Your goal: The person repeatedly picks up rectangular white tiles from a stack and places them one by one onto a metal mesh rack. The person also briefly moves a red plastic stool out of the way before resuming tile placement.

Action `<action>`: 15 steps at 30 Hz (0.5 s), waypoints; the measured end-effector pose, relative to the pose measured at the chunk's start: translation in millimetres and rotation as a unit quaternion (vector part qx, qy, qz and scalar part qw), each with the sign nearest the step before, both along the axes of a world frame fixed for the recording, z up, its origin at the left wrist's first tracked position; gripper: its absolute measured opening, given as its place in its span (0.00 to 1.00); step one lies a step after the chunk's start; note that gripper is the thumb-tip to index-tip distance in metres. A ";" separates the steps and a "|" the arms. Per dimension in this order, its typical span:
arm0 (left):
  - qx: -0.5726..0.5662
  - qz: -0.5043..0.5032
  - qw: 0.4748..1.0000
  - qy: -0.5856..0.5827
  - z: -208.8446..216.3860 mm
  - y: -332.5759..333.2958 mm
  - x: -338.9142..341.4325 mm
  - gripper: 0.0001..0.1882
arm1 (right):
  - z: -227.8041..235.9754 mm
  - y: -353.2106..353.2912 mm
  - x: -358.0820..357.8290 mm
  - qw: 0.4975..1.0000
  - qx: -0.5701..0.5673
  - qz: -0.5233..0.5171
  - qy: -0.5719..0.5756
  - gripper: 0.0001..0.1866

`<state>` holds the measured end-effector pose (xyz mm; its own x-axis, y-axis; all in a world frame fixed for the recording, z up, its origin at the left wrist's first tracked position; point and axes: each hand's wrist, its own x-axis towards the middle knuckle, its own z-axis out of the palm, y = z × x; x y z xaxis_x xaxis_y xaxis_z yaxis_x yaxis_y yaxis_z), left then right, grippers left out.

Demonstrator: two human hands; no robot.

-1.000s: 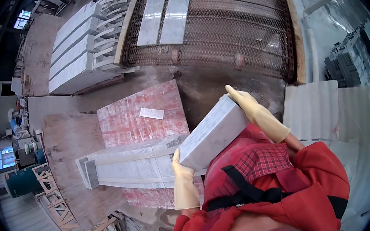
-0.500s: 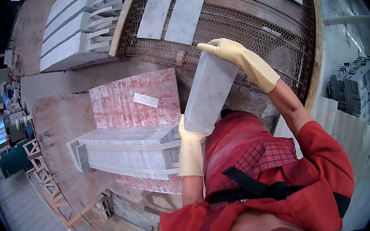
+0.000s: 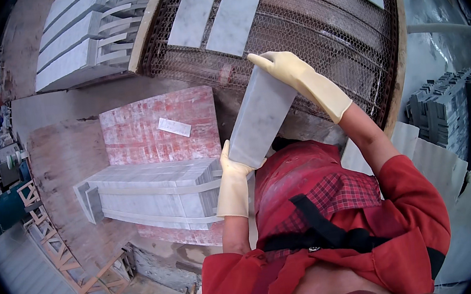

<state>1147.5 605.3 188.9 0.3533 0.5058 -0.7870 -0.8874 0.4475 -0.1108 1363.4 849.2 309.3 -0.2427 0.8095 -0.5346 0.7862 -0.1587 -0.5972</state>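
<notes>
Between my two hands is a long grey-white marble tile (image 3: 261,118), held slanting with its far end toward the mesh belt. My left hand (image 3: 234,167), in a cream rubber glove, is closed on the near end, its thumb along the left edge. A matching glove covers my right hand (image 3: 280,71), which grips the far end from above, with several fingers hidden. To the left lies a strapped row of upright marble tiles (image 3: 153,188) beside a red-and-white stained board (image 3: 159,138).
Pale tiles (image 3: 237,13) lie on the wire-mesh conveyor (image 3: 316,39) ahead. Strapped tile bundles (image 3: 76,46) stand at the far left. A small white strip (image 3: 174,127) rests on the board. More stacked tiles (image 3: 446,108) stand on the right, and a wooden frame (image 3: 65,256) at the left.
The tile has tilted so that its broad face shows more and its left side less. Both hands still hold it and have shifted slightly left. The surroundings have slid left in view.
</notes>
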 end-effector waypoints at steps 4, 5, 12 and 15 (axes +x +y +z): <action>0.005 -0.004 1.000 -0.014 -15.8 -4.4 -3.3 0.42 | 7.7 -8.8 -10.7 0.997 0.067 0.006 -0.026 0.37; 0.010 -0.009 1.000 -0.025 -21.8 -6.4 -5.2 0.42 | 4.8 -10.1 -13.1 0.994 0.102 0.015 -0.025 0.34; 0.022 0.005 0.997 -0.073 -20.7 -12.9 -8.2 0.43 | -21.5 -15.8 -22.2 0.957 0.286 0.042 -0.025 0.24; -0.036 0.126 0.941 -0.313 -39.1 -25.8 -14.0 0.44 | -22.2 -21.6 -30.7 0.947 0.316 0.049 -0.035 0.24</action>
